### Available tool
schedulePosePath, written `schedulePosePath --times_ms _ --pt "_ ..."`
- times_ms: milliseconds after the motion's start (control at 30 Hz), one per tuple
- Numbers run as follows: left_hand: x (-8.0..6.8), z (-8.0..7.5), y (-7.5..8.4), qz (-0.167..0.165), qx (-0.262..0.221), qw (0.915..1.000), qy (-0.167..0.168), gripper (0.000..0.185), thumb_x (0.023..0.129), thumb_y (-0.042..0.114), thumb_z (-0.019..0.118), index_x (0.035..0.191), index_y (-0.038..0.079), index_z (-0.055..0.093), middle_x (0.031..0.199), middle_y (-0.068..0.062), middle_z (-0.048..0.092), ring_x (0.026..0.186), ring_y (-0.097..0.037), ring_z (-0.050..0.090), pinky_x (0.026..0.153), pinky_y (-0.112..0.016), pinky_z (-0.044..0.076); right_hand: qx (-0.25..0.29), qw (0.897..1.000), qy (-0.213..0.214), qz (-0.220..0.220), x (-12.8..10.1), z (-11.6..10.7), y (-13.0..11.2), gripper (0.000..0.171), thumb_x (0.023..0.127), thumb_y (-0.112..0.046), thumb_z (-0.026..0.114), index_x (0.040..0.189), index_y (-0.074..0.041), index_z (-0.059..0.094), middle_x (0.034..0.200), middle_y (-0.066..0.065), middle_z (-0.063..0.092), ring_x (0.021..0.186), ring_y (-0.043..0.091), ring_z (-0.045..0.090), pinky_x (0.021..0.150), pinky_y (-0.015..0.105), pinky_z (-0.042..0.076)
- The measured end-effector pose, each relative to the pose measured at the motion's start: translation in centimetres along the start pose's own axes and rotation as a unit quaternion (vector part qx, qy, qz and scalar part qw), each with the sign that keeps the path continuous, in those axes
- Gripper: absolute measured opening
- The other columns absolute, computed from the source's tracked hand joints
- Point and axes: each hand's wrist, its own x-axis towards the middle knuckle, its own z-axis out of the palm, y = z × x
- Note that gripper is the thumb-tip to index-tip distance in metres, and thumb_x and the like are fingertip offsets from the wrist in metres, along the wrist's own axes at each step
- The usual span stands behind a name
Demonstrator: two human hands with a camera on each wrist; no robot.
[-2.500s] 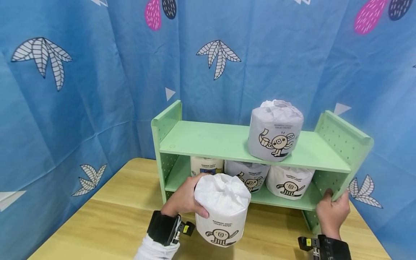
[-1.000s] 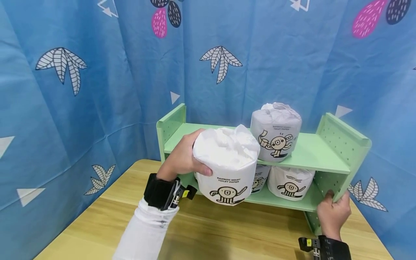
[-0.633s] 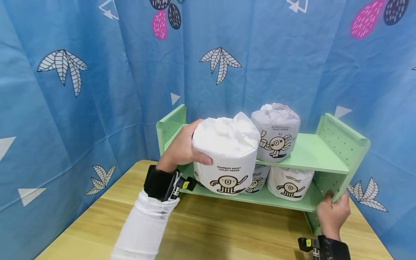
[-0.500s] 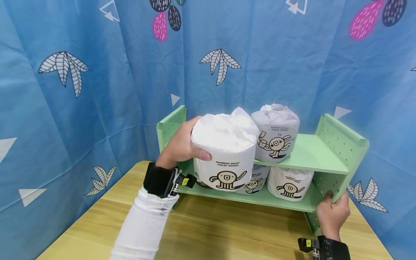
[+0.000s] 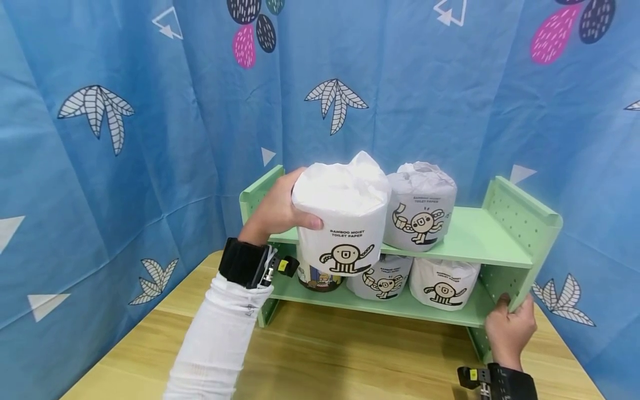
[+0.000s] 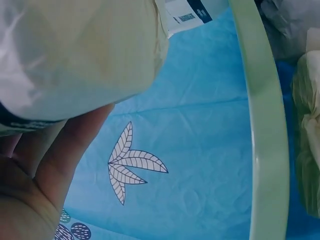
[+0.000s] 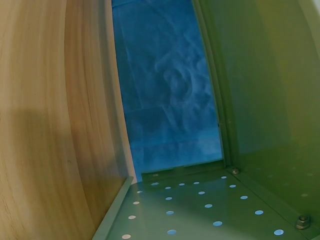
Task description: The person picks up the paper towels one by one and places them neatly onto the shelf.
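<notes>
My left hand [image 5: 278, 210] grips a wrapped white toilet paper roll [image 5: 343, 219] printed with a cartoon figure, held up in front of the left part of the green shelf's upper board [image 5: 480, 244]. The left wrist view shows the roll's wrapper [image 6: 75, 55] against my palm [image 6: 30, 200] and the board's edge [image 6: 262, 130]. Another wrapped roll [image 5: 421, 206] stands on the upper board just right of the held one. My right hand [image 5: 510, 328] grips the lower front corner of the shelf's right side panel [image 5: 525, 222]. The right wrist view shows only that perforated panel [image 7: 200, 205].
On the lower board [image 5: 400, 305] stand two wrapped rolls [image 5: 442, 283] and a partly hidden one [image 5: 317, 278] at the left. The shelf stands on a wooden table [image 5: 350, 361]. A blue patterned curtain [image 5: 125, 111] closes in behind and on both sides.
My left hand has lifted the roll from the table up to the level of the upper board and carried it toward the shelf. My right hand has stayed on the side panel.
</notes>
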Motion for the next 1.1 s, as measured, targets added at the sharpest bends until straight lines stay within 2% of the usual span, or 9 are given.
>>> schedulePosePath --times_ms 300,500,600,767,833,1100 --pt "1.0 -0.3 -0.7 -0.008 0.021 0.9997 0.01 0.123 0.046 0.083 0.074 0.126 -0.009 0.053 0.106 -0.021 0.065 0.091 -0.028 0.062 0.076 -0.039 0.053 -0.002 1.0 0.001 -0.005 0.0 0.1 0.1 0.039 0.099 -0.009 0.04 0.136 0.001 0.049 0.13 0.029 0.054 0.121 0.048 0.048 0.1 0.062 0.037" --pt "1.6 -0.3 -1.6 -0.032 0.025 0.9991 0.01 0.122 0.045 0.081 0.076 0.128 -0.006 0.053 0.108 -0.021 0.065 0.093 -0.029 0.062 0.078 -0.041 0.053 -0.003 1.0 -0.001 -0.007 0.0 0.0 0.0 0.04 0.099 -0.009 0.04 0.137 0.001 0.049 0.131 0.03 0.053 0.122 0.049 0.047 0.1 0.063 0.036" --pt "1.9 -0.2 -2.1 -0.043 0.031 0.9986 0.008 0.114 0.049 0.071 0.081 0.13 -0.005 0.053 0.11 -0.02 0.064 0.096 -0.03 0.061 0.081 -0.042 0.052 -0.006 1.0 -0.001 -0.009 0.0 -0.1 0.0 0.04 0.099 -0.01 0.039 0.136 0.001 0.049 0.13 0.03 0.053 0.121 0.049 0.048 0.098 0.065 0.037" --pt "2.4 0.1 -2.7 -0.059 0.035 0.9976 0.004 0.091 0.058 0.037 0.083 0.134 -0.002 0.051 0.115 -0.019 0.063 0.101 -0.031 0.06 0.085 -0.044 0.052 -0.012 1.0 0.0 -0.011 0.0 -0.1 0.1 0.039 0.1 -0.01 0.039 0.135 0.003 0.049 0.128 0.031 0.055 0.117 0.051 0.05 0.094 0.066 0.04" --pt "2.5 0.3 -2.9 -0.067 0.043 0.9968 0.006 0.086 0.06 0.03 0.083 0.135 0.0 0.051 0.116 -0.017 0.063 0.102 -0.03 0.06 0.085 -0.043 0.052 -0.012 1.0 0.001 -0.013 0.0 -0.1 0.1 0.039 0.1 -0.01 0.039 0.135 0.003 0.049 0.128 0.031 0.055 0.117 0.051 0.05 0.094 0.066 0.04" --pt "2.9 0.8 -3.3 -0.096 0.058 0.9935 0.019 0.084 0.064 0.02 0.086 0.136 0.0 0.047 0.118 -0.018 0.061 0.104 -0.03 0.059 0.085 -0.043 0.052 -0.008 1.0 -0.002 -0.013 -0.1 0.0 0.1 0.04 0.1 -0.009 0.039 0.137 0.001 0.048 0.128 0.031 0.054 0.119 0.05 0.049 0.095 0.066 0.039"
